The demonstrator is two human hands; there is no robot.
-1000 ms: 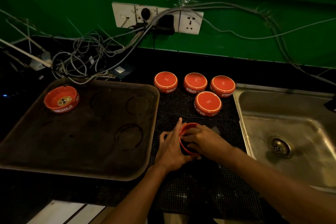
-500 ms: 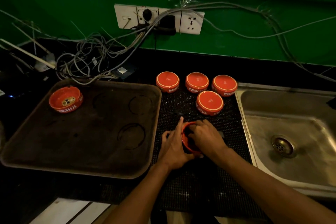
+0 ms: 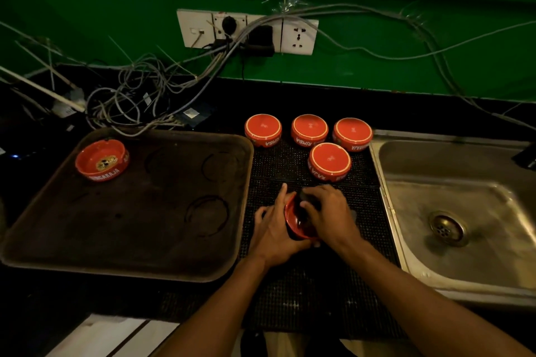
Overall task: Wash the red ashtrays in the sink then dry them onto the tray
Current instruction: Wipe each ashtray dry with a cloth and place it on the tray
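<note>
The drying step is in hand. On the black mat (image 3: 290,293) between tray (image 3: 43,240) and sink (image 3: 420,258), the left hand (image 3: 274,233) cups a tilted red ashtray (image 3: 293,219) from its left side, while the right hand (image 3: 329,216) curls over it, pressing something dark inside, probably a cloth, though the light is poor. Four ashtrays (image 3: 329,161) sit upside down behind; one ashtray (image 3: 101,159) stands on the tray. Next, the wiped one needs carrying left onto the tray.

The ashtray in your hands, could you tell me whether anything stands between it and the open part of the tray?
Nothing visible does. The ashtray is held by the left hand and right hand just right of the tray. The tray's near right area is bare; its only ashtray sits in the far left corner.
</note>
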